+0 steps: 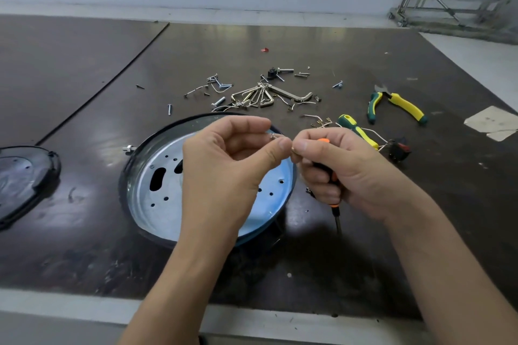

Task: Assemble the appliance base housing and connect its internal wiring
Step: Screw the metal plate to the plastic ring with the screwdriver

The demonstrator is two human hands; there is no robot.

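A round base housing (157,193) with a galvanised metal plate inside a black rim lies on the dark table. Above its right side my left hand (232,159) pinches a small metal screw (273,136) between thumb and fingers. Beside it, my right hand (336,168) grips an orange-and-black screwdriver (333,199) in the palm, shaft pointing down, while thumb and forefinger pinch a small brass terminal (294,150). A white wire (372,134) runs from behind my right hand toward a black rocker switch (399,150).
Loose screws, brass terminals and a hex key set (258,96) are scattered behind the housing. Green-yellow pliers (398,103) and a green-yellow screwdriver (357,130) lie at the right. A black plastic cover (25,179) sits at the left edge. A paper scrap (493,122) lies far right.
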